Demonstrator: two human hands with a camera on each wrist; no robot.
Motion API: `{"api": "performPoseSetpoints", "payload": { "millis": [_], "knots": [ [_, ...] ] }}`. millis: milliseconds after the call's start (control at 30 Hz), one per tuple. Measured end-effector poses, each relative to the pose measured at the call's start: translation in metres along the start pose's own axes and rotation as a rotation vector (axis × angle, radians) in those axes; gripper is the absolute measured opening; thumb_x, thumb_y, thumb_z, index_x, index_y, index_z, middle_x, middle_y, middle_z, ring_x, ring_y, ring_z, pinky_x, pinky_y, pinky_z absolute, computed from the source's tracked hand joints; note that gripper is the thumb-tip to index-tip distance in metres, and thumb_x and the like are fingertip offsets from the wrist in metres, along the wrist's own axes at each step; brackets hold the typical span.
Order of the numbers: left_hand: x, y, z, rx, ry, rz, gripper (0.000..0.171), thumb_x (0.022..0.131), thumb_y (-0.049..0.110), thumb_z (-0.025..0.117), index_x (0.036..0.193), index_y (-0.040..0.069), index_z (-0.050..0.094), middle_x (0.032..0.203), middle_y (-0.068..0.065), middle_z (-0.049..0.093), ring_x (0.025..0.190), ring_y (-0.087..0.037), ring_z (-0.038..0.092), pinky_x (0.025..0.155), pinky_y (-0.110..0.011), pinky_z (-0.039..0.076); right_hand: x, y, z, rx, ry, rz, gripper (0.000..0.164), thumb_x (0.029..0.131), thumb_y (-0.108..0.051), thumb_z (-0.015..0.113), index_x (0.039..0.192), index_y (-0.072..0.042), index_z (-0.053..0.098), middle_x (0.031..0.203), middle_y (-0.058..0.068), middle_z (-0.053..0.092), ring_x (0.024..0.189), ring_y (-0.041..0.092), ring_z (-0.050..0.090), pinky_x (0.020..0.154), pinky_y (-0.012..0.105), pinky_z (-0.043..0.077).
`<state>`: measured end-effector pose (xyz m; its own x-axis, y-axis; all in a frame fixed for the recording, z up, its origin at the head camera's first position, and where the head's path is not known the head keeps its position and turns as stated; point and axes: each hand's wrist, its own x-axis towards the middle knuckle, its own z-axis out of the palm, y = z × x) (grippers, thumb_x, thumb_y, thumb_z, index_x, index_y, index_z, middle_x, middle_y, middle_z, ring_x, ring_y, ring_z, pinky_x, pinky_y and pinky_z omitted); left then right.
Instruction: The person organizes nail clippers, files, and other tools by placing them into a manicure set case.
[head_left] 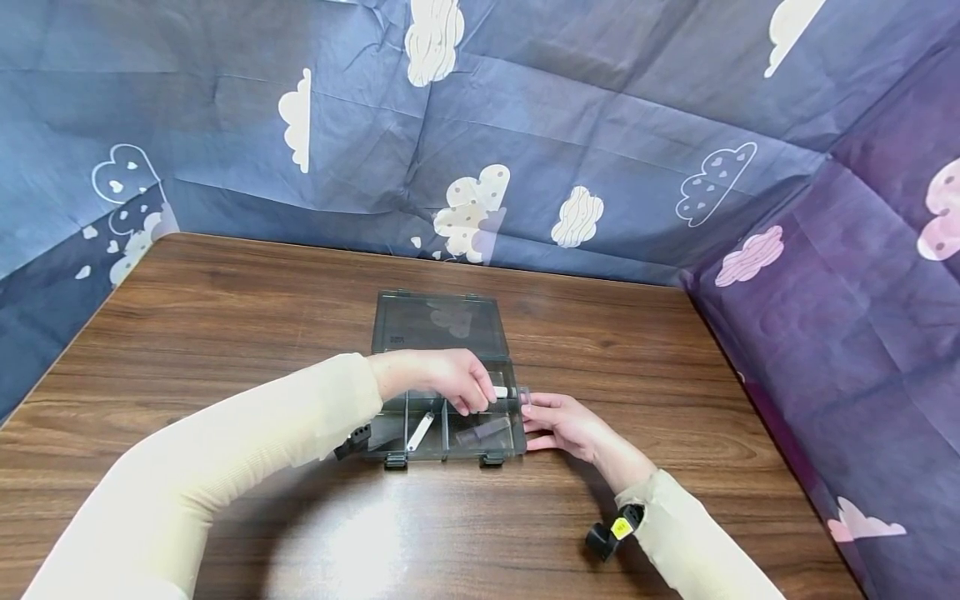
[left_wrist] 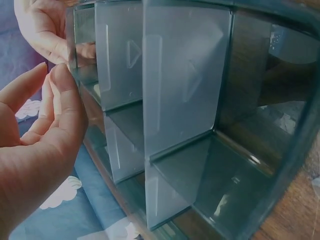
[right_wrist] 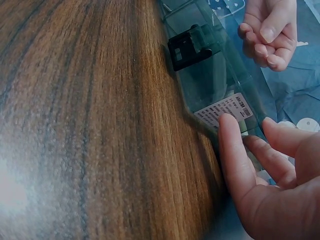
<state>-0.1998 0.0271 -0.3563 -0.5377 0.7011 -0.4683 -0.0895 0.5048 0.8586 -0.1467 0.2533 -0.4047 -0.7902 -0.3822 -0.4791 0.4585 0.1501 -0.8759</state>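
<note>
An open, dark translucent organizer box (head_left: 431,457) stands on the table, its lid (head_left: 408,325) folded back. My left hand (head_left: 459,379) reaches over the right compartments, with a small white piece (head_left: 500,392) at its pinching fingertips; its kind I cannot tell. In the left wrist view, thumb and fingertips of the left hand (left_wrist: 47,115) come together beside the box. My right hand (head_left: 566,429) rests at the box's right end with fingers extended. In the right wrist view, one finger (right_wrist: 231,135) touches the printed label (right_wrist: 225,111) there. A clear piece (head_left: 523,393) shows by these fingertips.
Frosted dividers (left_wrist: 185,75) split the box into several compartments. A slim whitish piece like a nail clipper (head_left: 420,431) lies slanted in a middle one. Black latches (head_left: 396,460) stick out at the front. A cloud-printed cloth (head_left: 360,167) hangs behind the wooden table (head_left: 225,308).
</note>
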Motion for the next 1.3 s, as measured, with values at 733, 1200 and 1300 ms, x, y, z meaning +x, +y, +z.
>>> {"api": "performPoseSetpoints", "payload": {
  "millis": [733, 1200, 1300],
  "knots": [
    [-0.059, -0.041, -0.058, -0.03, 0.114, 0.053, 0.032, 0.086, 0.005, 0.058, 0.112, -0.013, 0.054, 0.073, 0.001, 0.058, 0.069, -0.008, 0.056, 0.068, -0.022, 0.052, 0.002, 0.003, -0.002, 0.015, 0.01, -0.005, 0.021, 0.096, -0.011, 0.049, 0.115, -0.004, 0.054, 0.086, -0.002, 0.065, 0.082, 0.01, 0.063, 0.073, 0.03, 0.056],
    [-0.107, -0.099, -0.087, -0.016, 0.214, -0.111, 0.023, 0.084, 0.009, 0.062, 0.102, -0.004, 0.056, 0.07, 0.003, 0.053, 0.067, -0.007, 0.051, 0.064, -0.021, 0.049, 0.002, 0.002, 0.001, 0.011, 0.015, -0.006, 0.026, 0.096, -0.009, 0.047, 0.12, 0.002, 0.051, 0.086, -0.002, 0.066, 0.081, 0.01, 0.064, 0.073, 0.03, 0.056],
    [-0.112, -0.106, -0.086, -0.024, 0.226, -0.144, 0.019, 0.084, 0.008, 0.063, 0.099, -0.002, 0.057, 0.067, 0.004, 0.054, 0.065, -0.006, 0.051, 0.062, -0.021, 0.049, 0.002, 0.002, 0.001, 0.012, 0.016, -0.008, 0.023, 0.096, -0.009, 0.047, 0.118, 0.0, 0.052, 0.086, -0.002, 0.066, 0.082, 0.01, 0.064, 0.073, 0.03, 0.056]
  ]
}}
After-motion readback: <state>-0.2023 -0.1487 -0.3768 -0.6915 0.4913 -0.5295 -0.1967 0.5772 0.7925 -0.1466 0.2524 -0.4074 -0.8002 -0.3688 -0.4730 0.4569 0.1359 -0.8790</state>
